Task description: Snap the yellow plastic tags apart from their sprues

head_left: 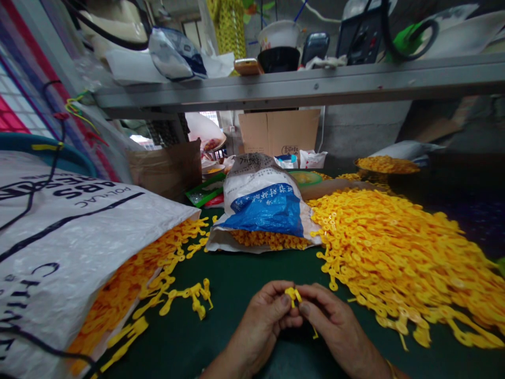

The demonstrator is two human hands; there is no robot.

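Note:
Near the front of the dark green table, my left hand (267,317) and my right hand (333,319) meet, fingertips almost touching. Between them is a small yellow plastic part (292,296), pinched by the thumb and fingers of both hands. A thin yellow piece (315,332) hangs below the right fingers; whether it joins the held part I cannot tell. To the right of my right hand lies a large heap of yellow plastic parts (389,252). Left of my left hand, a few loose yellow parts (197,296) lie on the table.
A big white sack (98,221) spills yellow parts at left. Ahead, a white and blue sack (262,205) lies with its mouth toward me, yellow pieces inside. Behind stand cardboard boxes (280,130) and a heaped bowl (386,165). A metal shelf beam (276,90) crosses above.

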